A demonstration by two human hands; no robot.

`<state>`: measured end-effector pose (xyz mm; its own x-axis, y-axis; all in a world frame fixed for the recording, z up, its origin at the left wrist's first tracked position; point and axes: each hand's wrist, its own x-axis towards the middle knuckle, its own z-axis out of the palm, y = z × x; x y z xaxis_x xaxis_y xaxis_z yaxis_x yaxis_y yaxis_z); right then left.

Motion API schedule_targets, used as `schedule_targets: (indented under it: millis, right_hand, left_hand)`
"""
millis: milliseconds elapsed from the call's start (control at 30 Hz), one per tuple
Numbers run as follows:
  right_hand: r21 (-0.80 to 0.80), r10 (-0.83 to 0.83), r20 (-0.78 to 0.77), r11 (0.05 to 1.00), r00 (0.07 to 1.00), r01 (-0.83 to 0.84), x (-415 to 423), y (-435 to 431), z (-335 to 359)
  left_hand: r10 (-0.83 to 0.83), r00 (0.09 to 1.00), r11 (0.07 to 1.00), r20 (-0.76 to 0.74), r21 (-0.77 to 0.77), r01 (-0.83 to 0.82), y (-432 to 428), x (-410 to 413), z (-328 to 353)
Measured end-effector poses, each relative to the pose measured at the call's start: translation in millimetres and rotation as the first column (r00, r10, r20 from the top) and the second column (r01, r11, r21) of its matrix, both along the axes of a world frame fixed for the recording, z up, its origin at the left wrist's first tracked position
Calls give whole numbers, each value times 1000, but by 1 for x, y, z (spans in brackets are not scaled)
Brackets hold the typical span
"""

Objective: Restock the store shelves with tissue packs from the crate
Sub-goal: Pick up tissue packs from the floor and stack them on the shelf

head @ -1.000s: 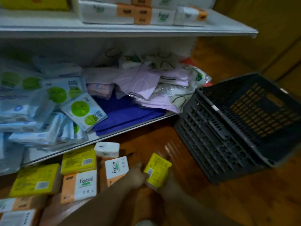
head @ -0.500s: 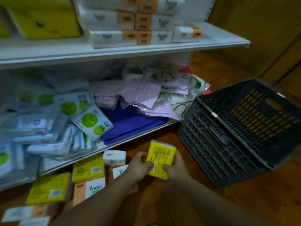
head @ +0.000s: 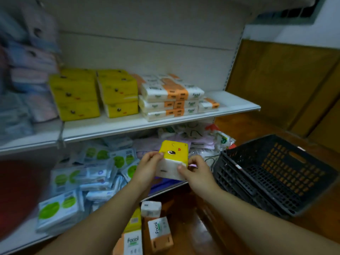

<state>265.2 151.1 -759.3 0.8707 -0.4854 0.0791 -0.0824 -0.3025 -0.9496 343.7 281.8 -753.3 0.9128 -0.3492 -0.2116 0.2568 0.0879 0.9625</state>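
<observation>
Lying nearest on the wooden floor [head: 211, 227], loose "Facial" packs [head: 159, 231] are kept within reach for shelving. Above them, a yellow tissue pack [head: 173, 159] is held upright in mid-air, pinched at its sides by the left hand [head: 147, 167] and right hand [head: 197, 172], its printed face turned outward, presumably for display. Beside it, the black crate [head: 272, 173] is tipped open. Farther back, matching yellow stacks [head: 117, 94] are seen on the middle shelf [head: 147, 123].
</observation>
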Motion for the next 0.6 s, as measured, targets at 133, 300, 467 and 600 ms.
schedule_targets:
  millis: [133, 300, 467, 600]
  right_hand:
    - [-176, 78, 49, 982, 996, -68, -5, 37, 49]
    - [-176, 65, 128, 984, 990, -42, 3, 58, 105]
    - [-17, 228, 190, 973, 955, -229, 18, 92, 137]
    - [-32, 127, 226, 992, 966, -123, 47, 128, 150]
  left_hand:
    - [39, 993, 998, 115, -49, -34, 29, -6, 49]
    - [10, 985, 998, 174, -70, 2, 84, -4, 102]
    - [229, 941, 973, 248, -86, -213, 121, 6, 132]
    - [434, 849, 899, 300, -90, -428, 148, 17, 146]
